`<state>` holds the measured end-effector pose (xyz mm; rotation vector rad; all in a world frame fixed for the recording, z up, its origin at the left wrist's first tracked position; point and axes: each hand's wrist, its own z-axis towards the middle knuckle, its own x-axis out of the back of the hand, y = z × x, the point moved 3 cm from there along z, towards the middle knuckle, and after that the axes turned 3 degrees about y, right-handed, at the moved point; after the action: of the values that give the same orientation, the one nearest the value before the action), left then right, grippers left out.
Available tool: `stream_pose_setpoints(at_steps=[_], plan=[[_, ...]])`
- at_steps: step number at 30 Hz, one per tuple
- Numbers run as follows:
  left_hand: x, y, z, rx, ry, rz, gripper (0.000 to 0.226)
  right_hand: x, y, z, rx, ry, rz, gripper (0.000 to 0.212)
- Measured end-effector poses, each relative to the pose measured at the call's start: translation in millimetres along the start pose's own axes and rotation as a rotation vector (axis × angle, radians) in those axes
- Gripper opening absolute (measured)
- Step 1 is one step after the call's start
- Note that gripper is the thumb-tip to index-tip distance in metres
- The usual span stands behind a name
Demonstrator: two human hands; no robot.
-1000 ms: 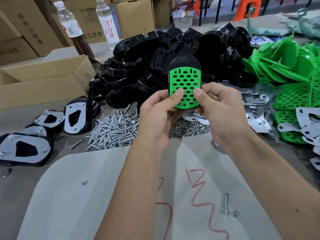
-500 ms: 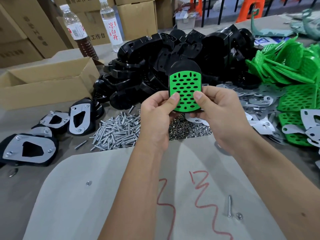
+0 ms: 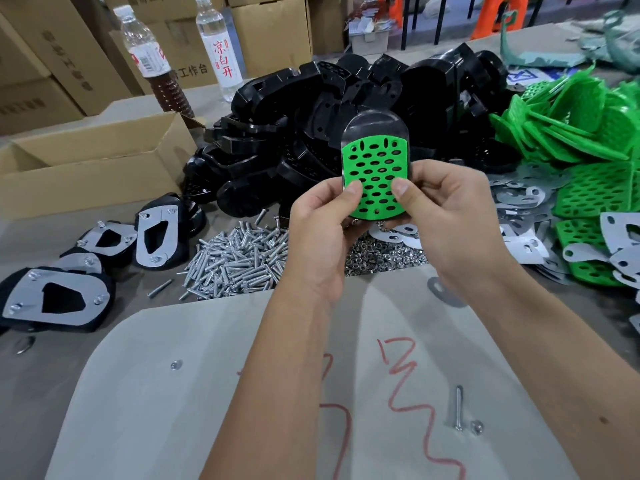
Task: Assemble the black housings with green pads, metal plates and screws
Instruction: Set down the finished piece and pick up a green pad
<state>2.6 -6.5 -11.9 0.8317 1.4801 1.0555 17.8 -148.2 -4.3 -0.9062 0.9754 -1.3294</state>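
Note:
I hold a black housing (image 3: 375, 123) upright in front of me, with a perforated green pad (image 3: 375, 171) laid on its face. My left hand (image 3: 320, 233) grips its lower left edge, thumb pressing on the pad. My right hand (image 3: 450, 216) grips the lower right edge, thumb on the pad too. Behind lies a heap of black housings (image 3: 294, 140). Green pads (image 3: 581, 133) pile up at the right, with metal plates (image 3: 519, 202) beside them. Screws (image 3: 239, 261) and nuts (image 3: 381, 254) lie under my hands.
Several finished assemblies (image 3: 55, 299) lie at the left. An open cardboard box (image 3: 90, 168) and two bottles (image 3: 218, 46) stand at the back left. A grey sheet with red marks (image 3: 242, 393) lies in front, bearing a loose screw (image 3: 459, 407) and nut (image 3: 477, 426).
Both hands have kept hold of the housing with the pad. It has shifted slightly lower and the thumbs have slid a little on the green pad.

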Motion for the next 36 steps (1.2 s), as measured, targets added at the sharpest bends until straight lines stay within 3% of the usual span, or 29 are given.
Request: stream_pose_setpoints(at_steps=[5, 16, 24, 30, 36], plan=[[2, 4, 2, -0.056, 0.027, -0.006, 0.019, -3, 2, -3, -0.008, 0.004, 0.035, 0.017], [6, 4, 3, 0.056, 0.054, -0.165, 0.03, -8, 4, -5, 0.021, -0.095, 0.101, 0.017], [3, 4, 2, 0.042, 0.085, -0.089, 0.035, -12, 4, -4, 0.056, -0.089, 0.018, 0.015], [3, 6, -4, -0.047, 0.2, -0.073, 0.042, -17, 6, -6, -0.112, -0.234, 0.083, 0.018], [4, 6, -1, -0.069, 0.078, 0.077, 0.037, -7, 5, -6, -0.055, -0.127, 0.012, 0.013]])
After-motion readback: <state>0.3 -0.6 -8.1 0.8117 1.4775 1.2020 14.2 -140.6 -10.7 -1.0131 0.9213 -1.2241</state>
